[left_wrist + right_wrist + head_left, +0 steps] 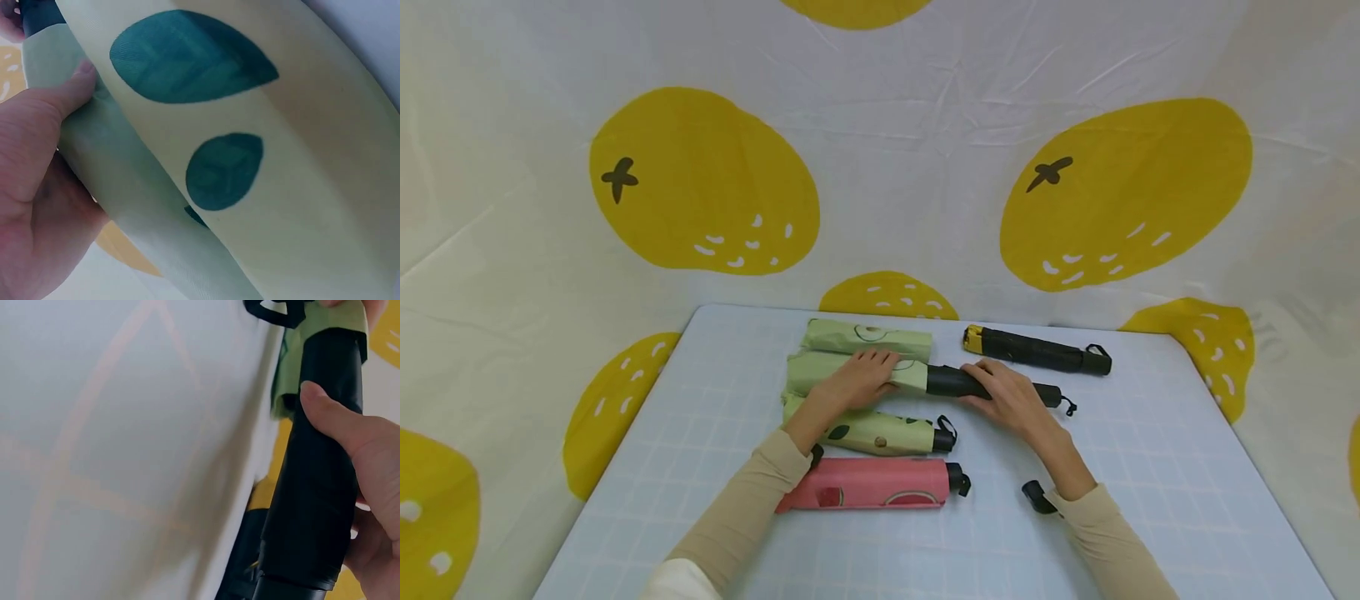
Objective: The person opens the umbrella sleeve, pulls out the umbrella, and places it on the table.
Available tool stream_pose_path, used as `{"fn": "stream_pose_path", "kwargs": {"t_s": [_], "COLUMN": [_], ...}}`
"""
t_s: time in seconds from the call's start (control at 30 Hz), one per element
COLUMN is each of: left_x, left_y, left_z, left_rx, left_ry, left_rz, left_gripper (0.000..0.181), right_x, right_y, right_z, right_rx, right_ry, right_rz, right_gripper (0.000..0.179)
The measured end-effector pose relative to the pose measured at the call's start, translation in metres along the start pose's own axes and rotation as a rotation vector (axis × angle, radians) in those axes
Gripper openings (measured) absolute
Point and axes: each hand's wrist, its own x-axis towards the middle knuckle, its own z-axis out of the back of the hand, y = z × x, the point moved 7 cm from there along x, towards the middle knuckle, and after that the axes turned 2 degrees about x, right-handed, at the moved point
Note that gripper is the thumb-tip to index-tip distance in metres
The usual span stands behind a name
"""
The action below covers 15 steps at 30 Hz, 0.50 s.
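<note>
A black folded umbrella (946,381) sticks out of the right end of a light green sleeve (912,377), lying crosswise on the table. My left hand (859,381) grips the sleeve from above; in the left wrist view the thumb lies along the green cloth (119,165). Around the black part curls my right hand (1009,398), with a wrist strap dangling beyond it. The right wrist view shows thumb and fingers on either side of the black umbrella (312,487). How far it reaches inside the sleeve is hidden.
A light green bundle with an avocado print (865,336) lies behind. A leaf-printed green umbrella (880,433) and a pink watermelon-print umbrella (880,482) lie nearer me. At back right is a black umbrella with a yellow end (1037,348). A fruit-print curtain (910,192) hangs behind the table (700,400).
</note>
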Motion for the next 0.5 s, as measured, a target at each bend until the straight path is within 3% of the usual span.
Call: {"fn": "stream_pose_path", "kwargs": {"t_s": [0.3, 0.5], "left_x": [0.0, -0.003], "left_y": [0.003, 0.003], "left_z": [0.0, 0.004], "left_rx": [0.025, 0.057], "left_ry": [0.047, 0.033], "left_rz": [0.034, 0.033], "left_gripper": [0.041, 0.039], "right_x": [-0.01, -0.019], "right_y": [-0.013, -0.023], "right_z": [0.008, 0.015], "right_rx": [-0.01, -0.019], "right_ry": [-0.001, -0.004], "right_rz": [-0.019, -0.045], "right_gripper": [0.057, 0.058]}}
